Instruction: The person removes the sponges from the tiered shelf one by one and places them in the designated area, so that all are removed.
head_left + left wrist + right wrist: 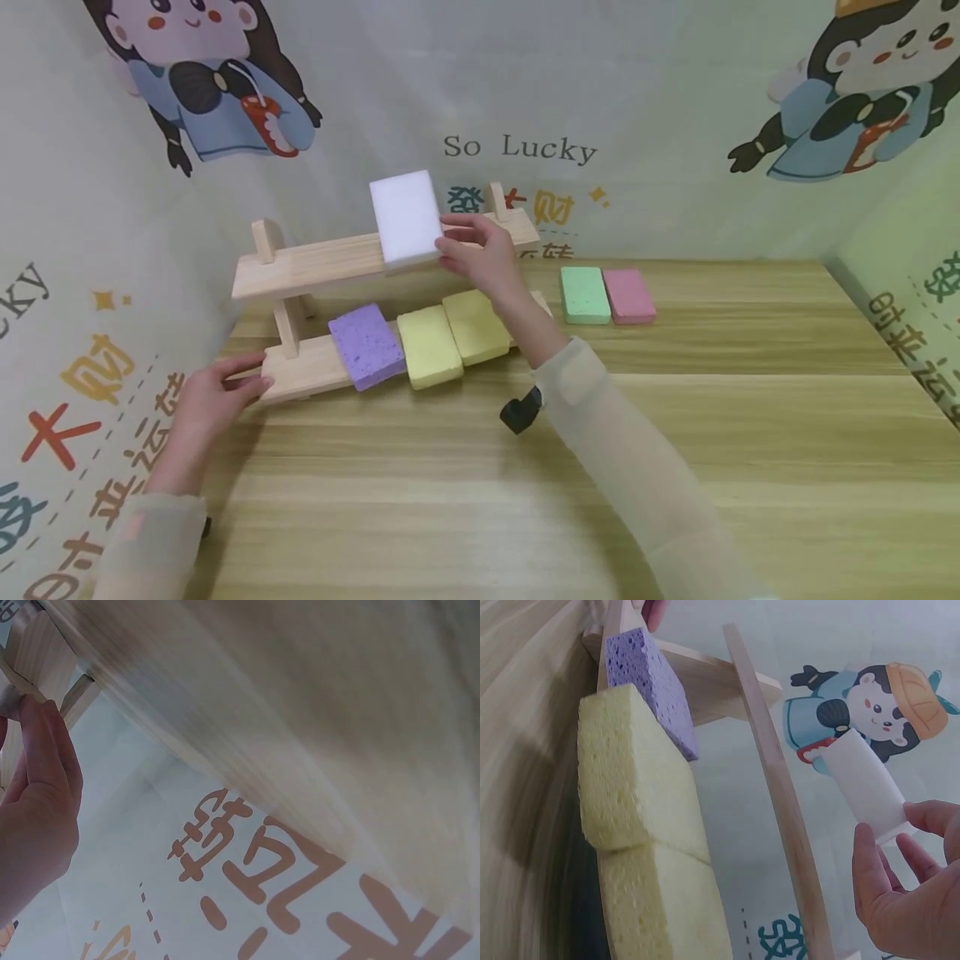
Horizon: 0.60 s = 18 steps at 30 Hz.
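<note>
A white sponge block point(407, 218) is pinched at its right edge by my right hand point(480, 254), overlapping the upper board point(322, 265) of a two-tier wooden rack in the head view. In the right wrist view the white block point(866, 784) stands tilted between thumb and fingers. My left hand point(217, 400) grips the left end of the rack's lower board point(303, 375) between thumb and fingers. On that board lie a purple sponge point(367, 346) and two yellow sponges, one point(431, 346) beside the other point(476, 327), partly behind my right forearm.
A green sponge point(585, 296) and a pink sponge point(630, 297) lie side by side on the wooden table point(750, 417), right of the rack. Printed cloth walls point(660, 92) enclose the back and sides. Short wooden posts point(264, 242) rise from the upper board's ends.
</note>
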{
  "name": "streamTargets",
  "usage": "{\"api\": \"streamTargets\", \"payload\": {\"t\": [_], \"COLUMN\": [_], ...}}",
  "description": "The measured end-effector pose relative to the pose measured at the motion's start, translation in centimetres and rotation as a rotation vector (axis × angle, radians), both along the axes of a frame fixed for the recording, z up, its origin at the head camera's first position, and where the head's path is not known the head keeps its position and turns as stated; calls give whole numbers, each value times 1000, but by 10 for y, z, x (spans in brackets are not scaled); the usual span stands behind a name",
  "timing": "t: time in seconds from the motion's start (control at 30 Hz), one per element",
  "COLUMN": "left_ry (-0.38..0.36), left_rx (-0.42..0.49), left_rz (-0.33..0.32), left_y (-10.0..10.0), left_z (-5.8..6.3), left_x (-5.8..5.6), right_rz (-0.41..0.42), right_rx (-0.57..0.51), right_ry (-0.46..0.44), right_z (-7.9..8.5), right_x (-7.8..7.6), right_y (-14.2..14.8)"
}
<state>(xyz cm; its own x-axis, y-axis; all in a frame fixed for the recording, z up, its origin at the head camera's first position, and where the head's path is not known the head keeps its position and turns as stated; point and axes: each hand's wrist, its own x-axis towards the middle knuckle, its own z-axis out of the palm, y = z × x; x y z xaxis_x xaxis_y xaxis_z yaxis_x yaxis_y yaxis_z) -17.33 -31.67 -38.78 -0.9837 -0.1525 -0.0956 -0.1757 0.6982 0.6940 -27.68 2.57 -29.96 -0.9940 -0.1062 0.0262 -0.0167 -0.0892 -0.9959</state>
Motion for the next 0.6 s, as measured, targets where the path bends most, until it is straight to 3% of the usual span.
{"api": "streamTargets", "payload": {"t": [0.17, 0.6], "left_ry": [1, -3], "left_rx": [24, -24], "left_rz": [2, 5], "left_y": [1, 0], "left_z": [-2, -3], "left_x": [-1, -2], "right_rz": [-23, -51], "right_rx": [-3, 17], "right_ry": [28, 14], "right_z": [0, 1], "right_x": [0, 8], "right_y": [17, 52]}}
